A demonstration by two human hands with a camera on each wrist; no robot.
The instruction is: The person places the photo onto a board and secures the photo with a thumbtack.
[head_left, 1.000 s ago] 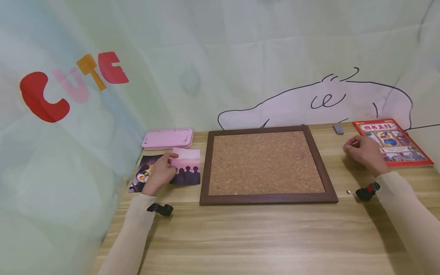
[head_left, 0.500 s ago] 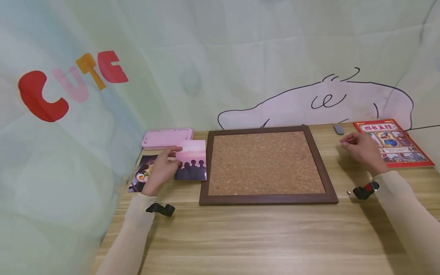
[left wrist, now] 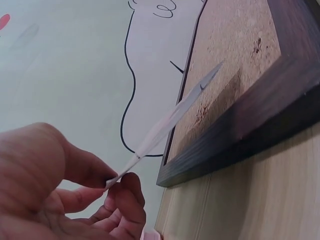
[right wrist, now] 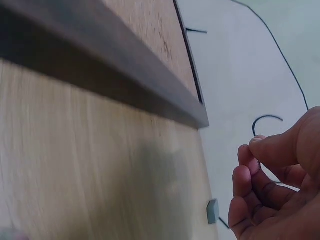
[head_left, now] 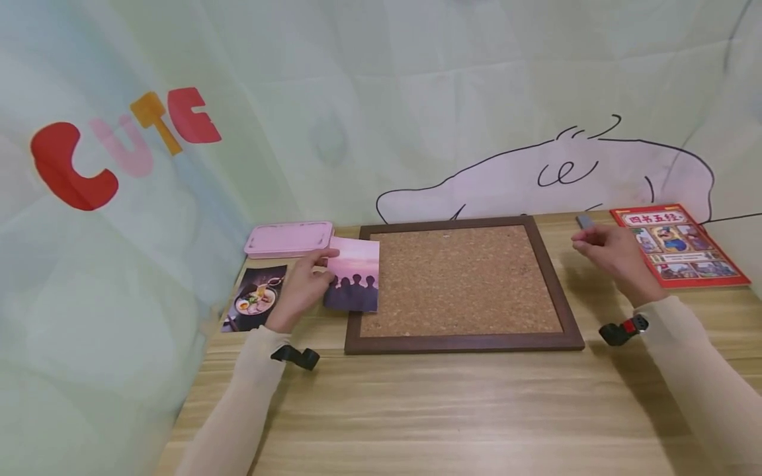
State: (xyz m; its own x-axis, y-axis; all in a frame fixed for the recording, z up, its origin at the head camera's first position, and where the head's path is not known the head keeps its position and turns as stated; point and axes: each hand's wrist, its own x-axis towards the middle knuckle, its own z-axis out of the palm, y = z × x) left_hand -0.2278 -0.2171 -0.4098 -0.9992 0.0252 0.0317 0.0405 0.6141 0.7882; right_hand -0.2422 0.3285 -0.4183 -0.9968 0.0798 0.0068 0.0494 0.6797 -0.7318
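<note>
Over the corkboard's (head_left: pixel 461 281) left edge, left hand (head_left: pixel 300 291) pinches photo (head_left: pixel 354 284).

backdrop: pale green cloth (head_left: pixel 417 79), creased, hung behind and to the left | left panel: letters "CUTE" (head_left: pixel 125 145) in red, pink and orange | rear panel: black line drawing of a pale animal shape (head_left: pixel 559 175) | desk (head_left: pixel 452 410): light wood grain, runs up to the cloth | light: soft, even
</note>
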